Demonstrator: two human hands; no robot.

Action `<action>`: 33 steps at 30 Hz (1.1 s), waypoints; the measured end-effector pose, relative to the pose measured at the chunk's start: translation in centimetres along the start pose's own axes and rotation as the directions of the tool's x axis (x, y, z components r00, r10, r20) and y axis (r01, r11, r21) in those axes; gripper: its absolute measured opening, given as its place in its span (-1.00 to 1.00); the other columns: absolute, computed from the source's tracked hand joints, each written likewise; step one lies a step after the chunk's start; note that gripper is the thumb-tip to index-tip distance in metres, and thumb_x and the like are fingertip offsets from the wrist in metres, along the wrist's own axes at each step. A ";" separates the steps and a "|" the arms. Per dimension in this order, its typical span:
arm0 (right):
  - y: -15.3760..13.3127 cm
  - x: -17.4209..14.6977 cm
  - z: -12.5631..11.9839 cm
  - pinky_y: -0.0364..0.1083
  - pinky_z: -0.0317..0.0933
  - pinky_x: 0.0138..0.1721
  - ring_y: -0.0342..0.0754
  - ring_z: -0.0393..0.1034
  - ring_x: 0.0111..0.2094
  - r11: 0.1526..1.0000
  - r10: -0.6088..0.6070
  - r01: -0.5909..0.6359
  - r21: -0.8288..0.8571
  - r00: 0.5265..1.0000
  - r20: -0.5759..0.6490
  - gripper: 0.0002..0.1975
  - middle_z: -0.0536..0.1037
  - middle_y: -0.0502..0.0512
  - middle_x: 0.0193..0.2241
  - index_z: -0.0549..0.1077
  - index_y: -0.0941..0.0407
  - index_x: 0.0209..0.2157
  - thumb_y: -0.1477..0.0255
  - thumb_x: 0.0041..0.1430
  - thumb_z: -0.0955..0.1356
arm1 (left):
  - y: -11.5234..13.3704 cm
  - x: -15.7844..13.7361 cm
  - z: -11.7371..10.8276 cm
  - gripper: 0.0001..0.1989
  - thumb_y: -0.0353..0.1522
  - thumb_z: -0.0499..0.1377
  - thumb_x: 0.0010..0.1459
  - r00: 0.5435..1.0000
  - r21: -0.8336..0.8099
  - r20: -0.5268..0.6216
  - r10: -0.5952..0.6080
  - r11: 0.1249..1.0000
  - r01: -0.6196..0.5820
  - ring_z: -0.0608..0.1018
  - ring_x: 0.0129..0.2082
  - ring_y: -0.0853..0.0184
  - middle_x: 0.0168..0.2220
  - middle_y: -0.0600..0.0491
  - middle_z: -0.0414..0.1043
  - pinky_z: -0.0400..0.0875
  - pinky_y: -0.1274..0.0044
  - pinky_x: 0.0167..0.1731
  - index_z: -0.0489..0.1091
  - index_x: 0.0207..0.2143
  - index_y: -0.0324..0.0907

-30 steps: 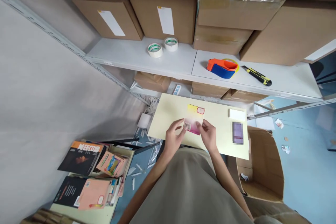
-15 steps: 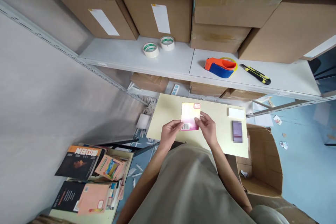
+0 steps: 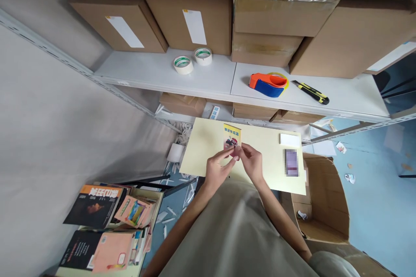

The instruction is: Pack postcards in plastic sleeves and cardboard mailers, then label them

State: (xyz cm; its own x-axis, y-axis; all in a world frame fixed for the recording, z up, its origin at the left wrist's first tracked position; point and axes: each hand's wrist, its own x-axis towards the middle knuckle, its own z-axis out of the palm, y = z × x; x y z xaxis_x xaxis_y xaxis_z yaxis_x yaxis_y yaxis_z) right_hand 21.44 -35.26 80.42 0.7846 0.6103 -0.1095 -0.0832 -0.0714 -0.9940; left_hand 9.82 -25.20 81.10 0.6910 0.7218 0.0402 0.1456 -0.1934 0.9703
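Cream tabletop point(image 3: 200, 148), booklet point(image 3: 232, 135) between fingers point(image 3: 224, 154)

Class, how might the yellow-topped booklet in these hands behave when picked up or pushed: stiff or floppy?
The booklet is probably fairly stiff: its printed top looks flat beyond the right hand. It's likely light, being small beside that hand. Being flat, it probably won't roll.

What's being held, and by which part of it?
A small booklet, by its lower end, in the right hand; the left hand is there too, its grip unclear.
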 end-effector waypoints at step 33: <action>-1.0 -0.1 -1.7 -0.09 0.36 -0.35 -0.04 0.43 -0.40 0.996 -0.027 0.011 0.084 0.982 0.188 -0.57 0.60 0.03 -0.43 0.66 0.08 -0.29 -0.02 0.33 0.47 | -0.7 0.2 -2.6 -0.40 -0.07 0.48 0.16 0.973 -0.186 -0.152 -0.176 0.972 0.147 0.71 0.09 0.08 0.13 -0.18 0.68 0.69 0.36 -0.03 0.62 0.17 -0.16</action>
State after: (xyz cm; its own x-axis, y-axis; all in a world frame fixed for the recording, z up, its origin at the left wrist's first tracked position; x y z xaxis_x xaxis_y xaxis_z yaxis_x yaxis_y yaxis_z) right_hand 22.52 -36.59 81.45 0.6571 0.7494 -0.0820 -0.1257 0.0016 -0.9921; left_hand 8.01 -23.12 81.03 0.5387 0.8371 -0.0952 0.1114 0.0412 0.9929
